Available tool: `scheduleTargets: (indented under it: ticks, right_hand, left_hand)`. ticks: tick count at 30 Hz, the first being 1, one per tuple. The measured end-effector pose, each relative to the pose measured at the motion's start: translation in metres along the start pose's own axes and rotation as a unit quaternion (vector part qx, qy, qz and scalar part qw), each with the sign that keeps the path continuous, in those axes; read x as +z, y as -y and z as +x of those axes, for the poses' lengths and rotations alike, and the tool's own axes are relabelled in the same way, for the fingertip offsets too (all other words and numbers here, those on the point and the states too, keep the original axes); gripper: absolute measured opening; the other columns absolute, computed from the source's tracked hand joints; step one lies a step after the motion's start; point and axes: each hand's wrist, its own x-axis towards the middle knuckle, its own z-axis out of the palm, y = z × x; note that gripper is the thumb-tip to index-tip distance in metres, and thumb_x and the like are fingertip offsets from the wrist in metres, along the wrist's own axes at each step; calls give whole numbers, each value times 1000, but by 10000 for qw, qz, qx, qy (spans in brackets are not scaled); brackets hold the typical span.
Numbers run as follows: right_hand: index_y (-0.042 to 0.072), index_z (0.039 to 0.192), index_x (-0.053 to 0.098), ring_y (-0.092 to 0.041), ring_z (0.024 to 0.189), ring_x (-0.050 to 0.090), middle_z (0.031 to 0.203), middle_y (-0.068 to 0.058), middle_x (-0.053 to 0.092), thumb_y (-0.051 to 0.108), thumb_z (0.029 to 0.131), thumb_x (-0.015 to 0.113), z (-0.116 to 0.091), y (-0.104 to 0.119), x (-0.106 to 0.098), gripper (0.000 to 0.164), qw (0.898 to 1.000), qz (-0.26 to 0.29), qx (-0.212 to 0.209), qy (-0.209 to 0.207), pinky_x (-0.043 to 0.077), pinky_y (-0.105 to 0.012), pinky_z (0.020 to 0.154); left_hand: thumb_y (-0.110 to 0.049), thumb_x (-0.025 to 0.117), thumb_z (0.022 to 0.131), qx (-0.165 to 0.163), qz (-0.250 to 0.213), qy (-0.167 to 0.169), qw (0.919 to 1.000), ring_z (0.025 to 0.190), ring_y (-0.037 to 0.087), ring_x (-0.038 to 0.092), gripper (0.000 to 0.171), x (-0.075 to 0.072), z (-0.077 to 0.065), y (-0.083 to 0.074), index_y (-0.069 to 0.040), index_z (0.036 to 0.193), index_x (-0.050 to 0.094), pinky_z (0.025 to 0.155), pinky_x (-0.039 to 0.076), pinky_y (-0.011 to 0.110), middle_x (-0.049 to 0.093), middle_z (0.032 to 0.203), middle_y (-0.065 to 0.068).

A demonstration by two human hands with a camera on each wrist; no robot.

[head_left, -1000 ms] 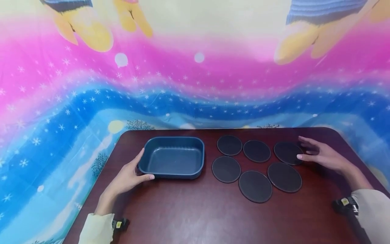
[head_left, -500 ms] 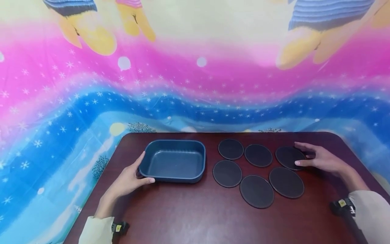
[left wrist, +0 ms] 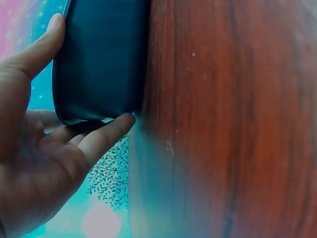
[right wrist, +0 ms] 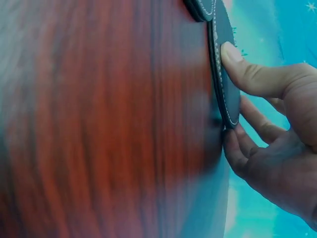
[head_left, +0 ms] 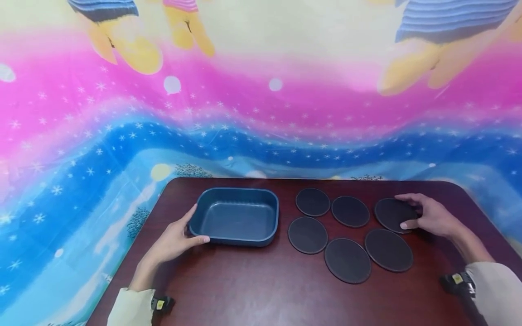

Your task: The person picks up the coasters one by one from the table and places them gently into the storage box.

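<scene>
A dark blue rectangular dish (head_left: 240,217) with rounded corners sits at the back left of the table. My left hand (head_left: 175,237) holds its left end, thumb along the near side and fingers behind; in the left wrist view a fingertip (left wrist: 126,120) reaches its bottom edge. To the right lie several dark round coasters (head_left: 348,261) with stitched rims. At the far right one, my right hand (head_left: 434,216) grips the right edge of a coaster (head_left: 391,213). The right wrist view shows the thumb (right wrist: 233,54) on this coaster's (right wrist: 229,99) top face and fingers around its edge.
The reddish-brown wooden table (head_left: 244,290) has rounded back corners. Behind it hangs a colourful printed cloth (head_left: 261,113). Other coasters (head_left: 312,202) lie close together in two rows between the dish and my right hand. A black strap device (head_left: 458,284) is on each wrist.
My right hand has moved in over the far right coaster, thumb and fingers closing on its edge. The left hand stays on the dish. The head view has shifted slightly.
</scene>
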Motion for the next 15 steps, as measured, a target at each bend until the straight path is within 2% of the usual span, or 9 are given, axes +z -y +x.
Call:
scheduleTargets:
  ticks: [3, 4, 6, 8, 10, 13, 15]
  right_hand:
    - [0, 154, 54, -56, 121, 65, 141, -37, 61, 23, 79, 97, -2, 0, -1, 90, 9993, -170, 22, -336, 53, -23, 77]
    - [0, 154, 54, -48, 117, 70, 138, -37, 63, 23, 78, 98, -2, 0, -2, 90, 9989, -207, 37, -414, 53, -22, 76]
    - [1, 152, 57, -23, 104, 78, 132, -37, 68, 23, 78, 98, -3, 1, -3, 88, 9980, -235, 45, -582, 53, -20, 73]
    - [2, 152, 58, -1, 93, 75, 126, -35, 72, 22, 79, 97, -4, 3, -3, 85, 9974, -220, 66, -680, 52, -16, 69]
    - [2, 151, 59, -4, 92, 78, 125, -36, 72, 21, 80, 96, -5, 5, -4, 82, 9968, -238, 105, -756, 52, -16, 67]
    - [1, 150, 60, -33, 98, 81, 124, -37, 72, 20, 82, 95, -9, 6, -5, 78, 9955, -316, 187, -869, 51, -16, 66]
    - [1, 149, 61, -48, 101, 78, 125, -38, 71, 22, 83, 95, -12, 6, -6, 77, 9947, -359, 265, -930, 50, -15, 65]
  left_hand:
    - [-52, 84, 91, 57, -19, -9, 10000, 67, 14, 55, 116, 0, 1, -2, -13, 174, 13, 64, 45, 28, 55, 75, 1]
    - [-52, 84, 91, 69, -20, -10, 10000, 68, 14, 55, 116, -1, 1, -3, -12, 174, 13, 64, 45, 28, 55, 75, 1]
    - [-51, 85, 91, 93, -13, -39, 9999, 73, 14, 58, 115, -3, 1, -4, -10, 174, 15, 67, 47, 28, 61, 80, 2]
    - [-50, 85, 91, 158, -30, -46, 9999, 84, 15, 68, 114, -5, 2, -3, -9, 173, 17, 71, 52, 28, 72, 96, 7]
    - [-47, 85, 92, 243, -154, -8, 9996, 99, 25, 77, 112, -7, 3, -1, -7, 173, 18, 78, 61, 30, 76, 118, 17]
    - [-43, 86, 92, 347, -373, 47, 9987, 124, 37, 74, 109, -10, 4, 2, -6, 172, 21, 89, 66, 37, 65, 147, 27]
    - [-43, 86, 92, 359, -434, 45, 9984, 132, 40, 69, 108, -11, 4, 4, -6, 171, 24, 91, 66, 39, 63, 150, 27]
